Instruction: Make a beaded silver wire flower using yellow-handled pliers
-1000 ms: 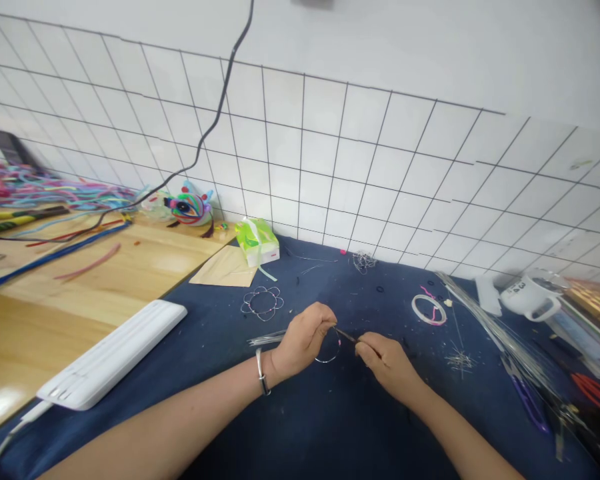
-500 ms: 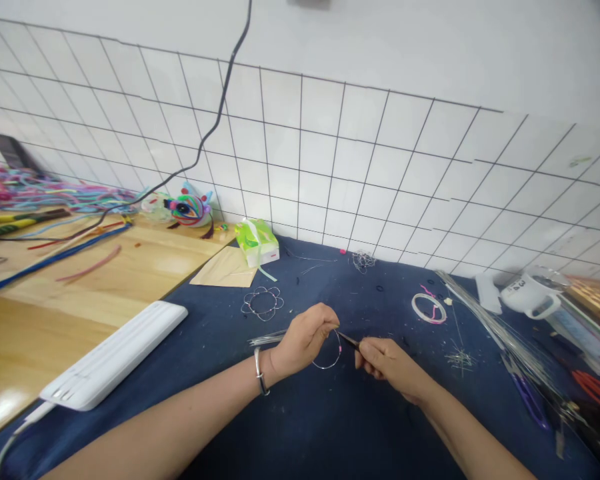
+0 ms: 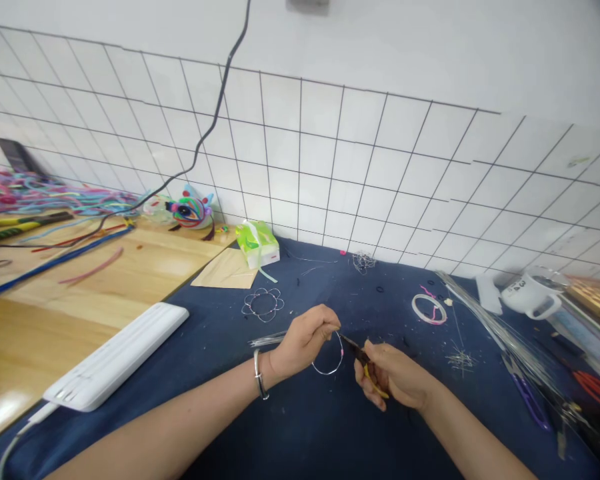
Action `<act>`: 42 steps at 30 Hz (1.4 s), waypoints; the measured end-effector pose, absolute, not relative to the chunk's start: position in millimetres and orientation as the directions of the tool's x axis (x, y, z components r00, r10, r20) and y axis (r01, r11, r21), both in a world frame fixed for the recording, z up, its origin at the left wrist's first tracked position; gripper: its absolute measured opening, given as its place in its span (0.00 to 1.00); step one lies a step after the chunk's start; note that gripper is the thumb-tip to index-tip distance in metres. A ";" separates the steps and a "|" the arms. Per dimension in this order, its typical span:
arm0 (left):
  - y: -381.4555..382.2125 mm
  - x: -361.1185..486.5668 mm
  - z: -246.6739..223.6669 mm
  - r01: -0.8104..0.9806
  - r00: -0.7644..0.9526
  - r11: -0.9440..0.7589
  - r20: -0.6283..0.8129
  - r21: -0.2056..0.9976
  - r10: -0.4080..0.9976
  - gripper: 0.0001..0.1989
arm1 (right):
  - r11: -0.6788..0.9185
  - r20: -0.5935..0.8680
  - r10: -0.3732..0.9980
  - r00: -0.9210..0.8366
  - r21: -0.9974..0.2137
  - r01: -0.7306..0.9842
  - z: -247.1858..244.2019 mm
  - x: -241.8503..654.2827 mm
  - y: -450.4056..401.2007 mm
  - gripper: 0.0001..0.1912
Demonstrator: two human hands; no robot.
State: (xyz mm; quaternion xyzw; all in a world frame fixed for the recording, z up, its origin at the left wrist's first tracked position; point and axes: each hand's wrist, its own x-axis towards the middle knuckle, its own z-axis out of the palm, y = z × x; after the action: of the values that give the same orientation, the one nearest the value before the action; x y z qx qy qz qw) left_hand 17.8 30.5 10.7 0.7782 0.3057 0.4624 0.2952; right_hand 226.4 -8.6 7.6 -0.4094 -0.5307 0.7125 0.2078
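Note:
A thin silver wire ring [image 3: 329, 373] with a small pink band on its right side hangs from my left hand [image 3: 307, 340], whose thumb and fingers pinch it at the top. My right hand [image 3: 393, 377] is closed around pliers [image 3: 363, 358] with dark jaws and yellow handles. The jaw tips point up and left, close by the ring's upper right; whether they touch the wire I cannot tell. Left of my left hand lies a bundle of cut wires [image 3: 267, 340], partly behind that hand. Beyond it a flower-shaped wire piece [image 3: 263, 305] rests flat on the dark cloth.
A white power strip [image 3: 117, 353] lies at left. Behind stand a green tissue pack [image 3: 258, 244] and a brown envelope [image 3: 225, 270]. On the right are a white ring coil [image 3: 429, 309], long wires [image 3: 500, 327], purple-handled scissors [image 3: 530, 400] and a white mug [image 3: 530, 295].
My right hand has turned and its fingers have loosened, so the pliers' yellow handles now show. My left hand still pinches the wire ring in nearly the same place.

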 end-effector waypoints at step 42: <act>32.8 27.8 7.4 -0.189 0.359 -0.121 0.183 0.975 0.915 0.08 | 0.641 0.446 0.719 -0.533 -0.129 0.756 -3.5 223.1 -9.7 0.13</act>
State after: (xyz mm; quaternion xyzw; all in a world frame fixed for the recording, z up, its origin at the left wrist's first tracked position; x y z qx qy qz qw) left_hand 27.8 32.8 7.4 0.5813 0.3124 0.4719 0.5847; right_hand 223.1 -9.7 -3.5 -0.4216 -0.8747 -0.0399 0.2357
